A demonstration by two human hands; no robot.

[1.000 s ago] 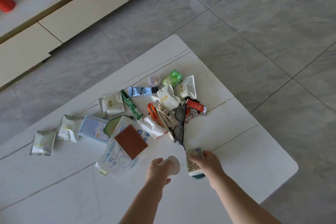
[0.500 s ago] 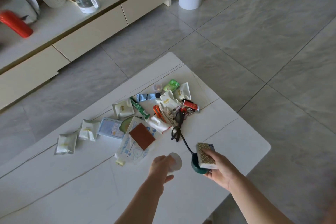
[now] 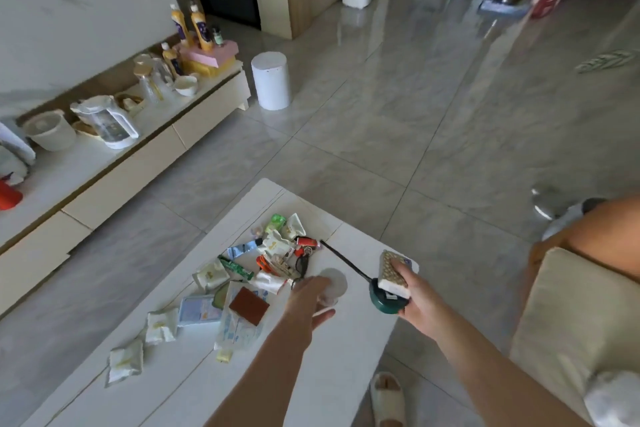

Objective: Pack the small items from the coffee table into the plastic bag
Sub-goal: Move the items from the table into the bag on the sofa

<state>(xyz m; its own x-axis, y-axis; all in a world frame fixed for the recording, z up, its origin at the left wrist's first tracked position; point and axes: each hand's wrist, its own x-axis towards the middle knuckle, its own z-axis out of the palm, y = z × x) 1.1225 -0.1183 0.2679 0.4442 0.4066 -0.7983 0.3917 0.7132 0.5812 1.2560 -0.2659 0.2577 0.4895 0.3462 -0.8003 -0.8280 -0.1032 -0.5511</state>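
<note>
Your right hand (image 3: 414,291) is above the right edge of the coffee table (image 3: 332,357) and grips two things together: a flat box (image 3: 393,272) with a dotted face, and under it a round green case (image 3: 384,302). A thin black cord (image 3: 343,258) goes from this case to the pile. Your left hand (image 3: 311,298) is over the table and holds a small round white lid (image 3: 334,282) with its fingers bent around it. The small items (image 3: 273,253) lie in a pile at the far part of the table: white sachets, a green tube, a blue tube, something red, and a brown card (image 3: 248,305) on a printed packet. Two more sachets (image 3: 126,359) lie apart at the left. I cannot see any plastic bag here. A slipper (image 3: 388,399) is on the floor beside the table, and a white bin (image 3: 270,80) stands near the long cabinet (image 3: 104,166).
</note>
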